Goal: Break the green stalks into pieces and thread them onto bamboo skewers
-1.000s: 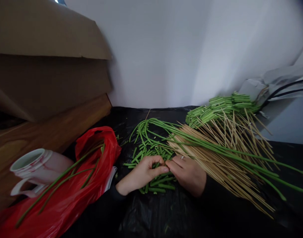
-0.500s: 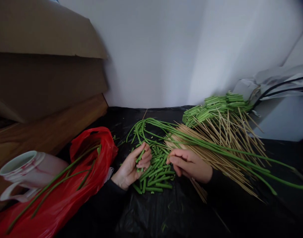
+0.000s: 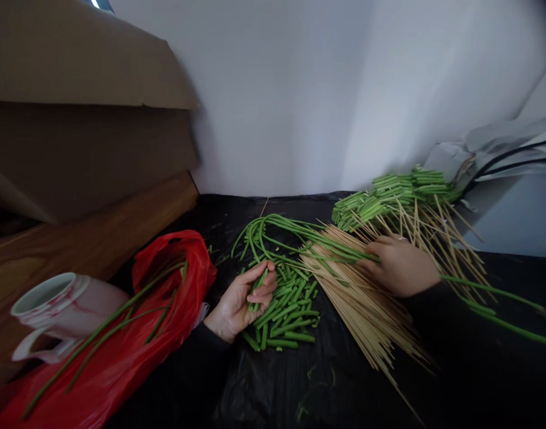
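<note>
Several short green bean pieces are held in my left hand (image 3: 250,295), its fingers curled around them. Below and beside it lies a pile of cut bean pieces (image 3: 291,316) on the black plastic sheet (image 3: 259,387). My right hand (image 3: 396,265) is over the long green beans (image 3: 318,229), fingers closed around some of them, above the thin wooden sticks (image 3: 353,304). Behind it, skewered rows of cut beans (image 3: 393,193) are stacked near the wall, with their sticks pointing toward me.
On the left, a red plastic bag (image 3: 166,316) holds long stems, beside a white and pink mug (image 3: 71,310). A cardboard box (image 3: 89,155) stands behind them on a wooden surface (image 3: 89,256). At the right is a pale box (image 3: 514,214) with clear plastic on it.
My right hand has moved right and away from my left hand, onto the long beans and sticks. My left hand still holds its bean pieces. The view has shifted slightly.
</note>
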Motion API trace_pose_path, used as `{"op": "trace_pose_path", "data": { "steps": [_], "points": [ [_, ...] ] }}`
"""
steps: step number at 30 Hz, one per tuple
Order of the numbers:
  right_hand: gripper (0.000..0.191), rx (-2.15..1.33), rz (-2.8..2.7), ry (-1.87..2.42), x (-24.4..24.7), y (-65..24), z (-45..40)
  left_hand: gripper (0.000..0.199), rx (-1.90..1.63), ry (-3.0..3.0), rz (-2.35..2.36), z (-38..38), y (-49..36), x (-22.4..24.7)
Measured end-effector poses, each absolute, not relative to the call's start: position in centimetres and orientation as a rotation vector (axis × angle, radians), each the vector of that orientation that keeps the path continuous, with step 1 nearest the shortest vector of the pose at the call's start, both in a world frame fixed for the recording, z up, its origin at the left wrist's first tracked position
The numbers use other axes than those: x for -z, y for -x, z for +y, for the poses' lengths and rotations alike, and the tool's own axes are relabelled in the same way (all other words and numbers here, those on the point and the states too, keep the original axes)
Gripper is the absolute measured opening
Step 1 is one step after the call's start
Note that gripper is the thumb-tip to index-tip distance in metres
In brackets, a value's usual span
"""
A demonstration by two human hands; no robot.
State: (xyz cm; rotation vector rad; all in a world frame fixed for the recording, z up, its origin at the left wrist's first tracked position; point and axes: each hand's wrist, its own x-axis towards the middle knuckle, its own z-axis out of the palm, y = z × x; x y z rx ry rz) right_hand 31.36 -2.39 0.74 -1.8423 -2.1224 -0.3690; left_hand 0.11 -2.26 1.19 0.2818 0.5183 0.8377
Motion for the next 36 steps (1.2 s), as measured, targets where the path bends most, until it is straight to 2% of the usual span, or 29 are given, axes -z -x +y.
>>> {"op": "trace_pose_path", "data": {
  "steps": [4,8,10,16,22,27,31,32,34,36],
  "points": [
    [0.016,0.5,-2.209,2.034,0.1,-31.7,-2.6,0.034,-0.832,-0.293,0.536,-2.2,-0.1,-1.1],
    [0.016,0.539,-2.089,1.886,-0.7,-30.9,-3.0,0.032,-0.833,-0.316,0.54,-2.1,0.0,-0.8],
    [0.02,0.36,-1.891,1.765,-1.2,-30.5,-3.2,0.03,-0.825,-0.332,0.54,-2.0,0.1,-0.6],
    [0.029,-0.566,-1.384,1.313,-3.2,-30.5,-3.2,0.027,-0.81,-0.379,0.509,-1.9,0.3,0.0],
    [0.024,-1.057,-1.23,1.156,-7.1,-30.7,-2.7,0.023,-0.816,-0.377,0.544,-1.7,0.3,-0.1],
    [0.015,-1.032,-1.186,1.074,-12.9,-30.4,-1.7,0.018,-0.811,-0.436,0.554,-1.6,0.3,0.0],
    [0.013,-0.783,-0.976,0.857,-17.1,-31.9,-0.5,0.015,-0.798,-0.453,0.553,-1.5,0.4,0.2],
    [0.016,-0.717,-0.878,0.842,-17.1,-32.2,-0.2,0.015,-0.8,-0.448,0.548,-1.5,0.5,0.3],
    [0.026,-0.851,-0.796,0.829,-15.4,-32.3,0.2,0.013,-0.806,-0.442,0.535,-1.3,0.7,0.3],
    [0.02,-1.035,-0.829,0.882,-11.8,-31.2,0.4,0.012,-0.807,-0.445,0.528,-1.2,0.9,0.3]
  ]
}}
